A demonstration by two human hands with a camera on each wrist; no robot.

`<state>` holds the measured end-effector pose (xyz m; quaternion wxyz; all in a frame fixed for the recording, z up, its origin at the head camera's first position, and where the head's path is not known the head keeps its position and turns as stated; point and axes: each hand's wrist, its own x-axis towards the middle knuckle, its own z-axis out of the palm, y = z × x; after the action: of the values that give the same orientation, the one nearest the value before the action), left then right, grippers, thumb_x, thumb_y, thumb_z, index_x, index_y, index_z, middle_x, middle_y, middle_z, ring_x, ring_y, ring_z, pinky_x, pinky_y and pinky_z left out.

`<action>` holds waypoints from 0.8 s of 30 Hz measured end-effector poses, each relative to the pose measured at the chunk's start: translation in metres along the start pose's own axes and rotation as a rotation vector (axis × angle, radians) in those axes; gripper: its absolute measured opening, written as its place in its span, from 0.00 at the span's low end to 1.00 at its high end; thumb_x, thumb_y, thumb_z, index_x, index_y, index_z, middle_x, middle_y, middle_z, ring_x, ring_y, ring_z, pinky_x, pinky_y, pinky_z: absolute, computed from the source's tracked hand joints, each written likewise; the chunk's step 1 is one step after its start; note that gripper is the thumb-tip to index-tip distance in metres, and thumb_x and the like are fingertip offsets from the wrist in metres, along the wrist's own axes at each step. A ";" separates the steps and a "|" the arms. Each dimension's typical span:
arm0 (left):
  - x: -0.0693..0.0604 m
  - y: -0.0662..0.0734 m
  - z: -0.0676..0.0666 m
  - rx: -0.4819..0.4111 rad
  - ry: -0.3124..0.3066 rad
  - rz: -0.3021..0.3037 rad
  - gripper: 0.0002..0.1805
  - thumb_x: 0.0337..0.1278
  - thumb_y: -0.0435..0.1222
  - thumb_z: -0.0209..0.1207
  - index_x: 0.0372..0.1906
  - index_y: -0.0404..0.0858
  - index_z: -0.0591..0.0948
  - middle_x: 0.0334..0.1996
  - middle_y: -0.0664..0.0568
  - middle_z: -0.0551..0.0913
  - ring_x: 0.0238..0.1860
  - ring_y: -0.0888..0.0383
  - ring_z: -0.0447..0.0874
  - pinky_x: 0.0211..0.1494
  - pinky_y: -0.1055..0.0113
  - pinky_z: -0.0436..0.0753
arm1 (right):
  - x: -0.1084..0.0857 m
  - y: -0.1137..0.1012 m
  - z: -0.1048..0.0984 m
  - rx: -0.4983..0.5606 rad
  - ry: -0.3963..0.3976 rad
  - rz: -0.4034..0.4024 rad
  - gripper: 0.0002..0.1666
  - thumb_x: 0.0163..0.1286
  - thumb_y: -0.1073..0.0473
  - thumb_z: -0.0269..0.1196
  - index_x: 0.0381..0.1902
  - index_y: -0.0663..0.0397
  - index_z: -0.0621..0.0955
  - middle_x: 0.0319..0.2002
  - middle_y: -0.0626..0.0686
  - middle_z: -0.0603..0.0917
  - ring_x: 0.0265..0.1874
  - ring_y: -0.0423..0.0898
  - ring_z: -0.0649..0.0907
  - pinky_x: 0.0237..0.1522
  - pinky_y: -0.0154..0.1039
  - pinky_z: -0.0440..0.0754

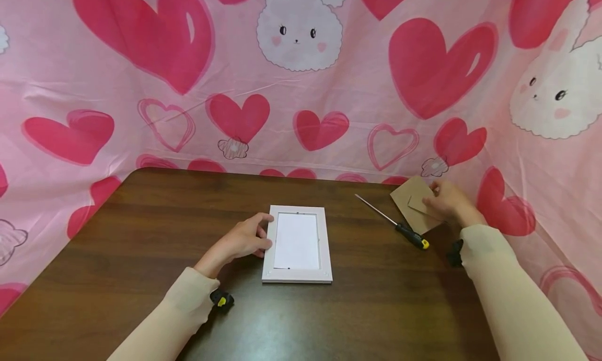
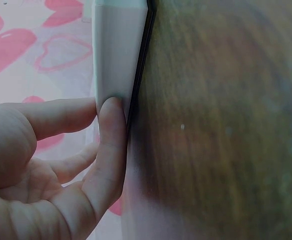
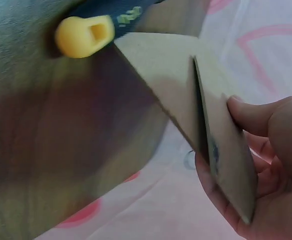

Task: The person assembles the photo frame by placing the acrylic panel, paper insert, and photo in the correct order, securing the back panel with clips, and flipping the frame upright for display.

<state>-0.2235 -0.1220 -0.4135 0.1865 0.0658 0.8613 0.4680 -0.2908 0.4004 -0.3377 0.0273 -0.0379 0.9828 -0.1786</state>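
A white picture frame (image 1: 326, 241) lies on the wooden table, with a plain white sheet (image 1: 296, 241) showing in its opening. My left hand (image 1: 246, 236) holds the frame's left edge, its thumb and a finger (image 2: 111, 135) touching the border and side. At the far right, my right hand (image 1: 447, 200) grips a brown backing board (image 1: 410, 194) by its stand flap (image 3: 226, 145). The thumb lies on the flap; other fingers are behind the board, partly hidden. Beside the board is a screwdriver (image 1: 408, 234) with a black and yellow handle.
The dark wooden table (image 1: 141, 235) reaches back to a pink curtain (image 1: 277, 110) printed with hearts and rabbits. More of this cloth hangs along the left and right sides, close to the right forearm. The screwdriver's handle end touches or nearly touches the board.
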 end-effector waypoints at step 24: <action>0.000 0.000 0.001 -0.008 0.003 0.004 0.35 0.65 0.28 0.69 0.75 0.38 0.71 0.39 0.42 0.79 0.30 0.51 0.85 0.41 0.60 0.91 | -0.033 -0.137 0.059 0.310 0.128 -0.101 0.29 0.80 0.52 0.62 0.65 0.71 0.75 0.41 0.63 0.86 0.37 0.53 0.83 0.35 0.39 0.80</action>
<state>-0.2232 -0.1213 -0.4141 0.1846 0.0661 0.8596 0.4719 -0.2454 0.2549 -0.3430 -0.0388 -0.0709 0.9400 -0.3314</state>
